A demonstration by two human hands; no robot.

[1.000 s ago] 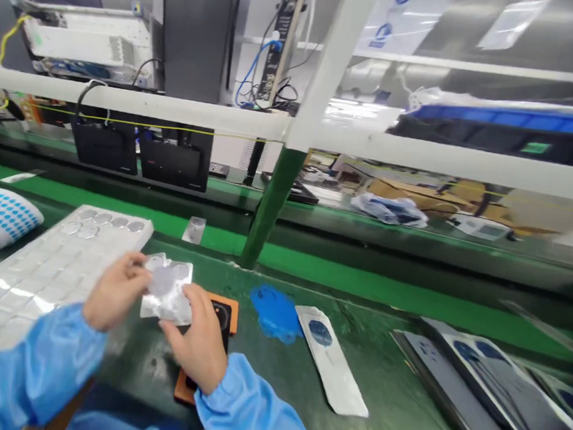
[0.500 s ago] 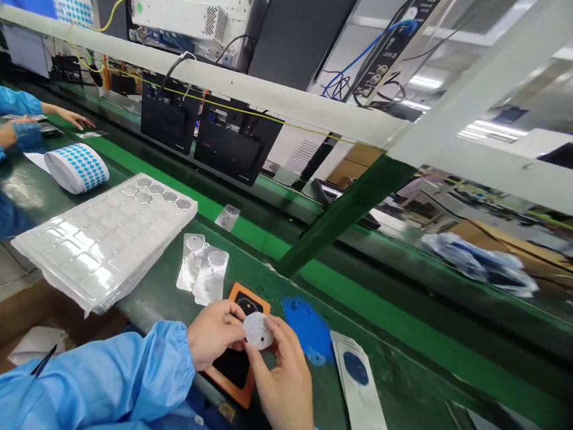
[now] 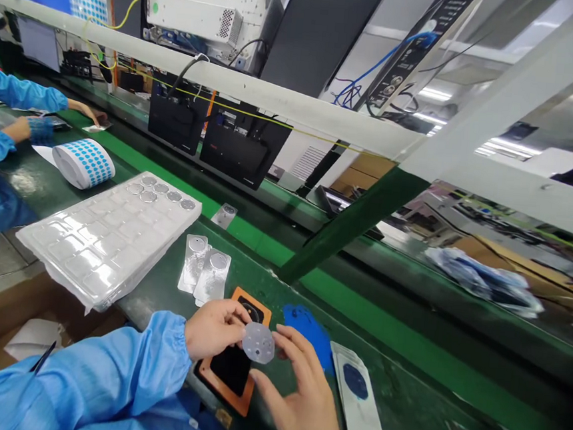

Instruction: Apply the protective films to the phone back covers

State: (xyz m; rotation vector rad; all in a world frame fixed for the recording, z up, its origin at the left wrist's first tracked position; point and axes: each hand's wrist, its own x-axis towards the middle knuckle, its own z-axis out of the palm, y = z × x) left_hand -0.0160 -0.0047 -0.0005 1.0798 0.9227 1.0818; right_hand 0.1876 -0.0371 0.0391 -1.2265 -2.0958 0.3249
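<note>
Left hand (image 3: 213,330) pinches a clear disc (image 3: 258,342) between thumb and fingers, just above the orange pad (image 3: 229,370); right hand (image 3: 300,407), open, hovers just beside the disc, two foil sheets (image 3: 212,277) lying beyond the pad

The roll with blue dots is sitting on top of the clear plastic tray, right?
Not quite: the roll of blue dots sits beside the clear plastic tray, not on top of it. The head view shows this.

Frosted translucent disc (image 3: 258,342), pinched by left hand (image 3: 215,330)
</note>
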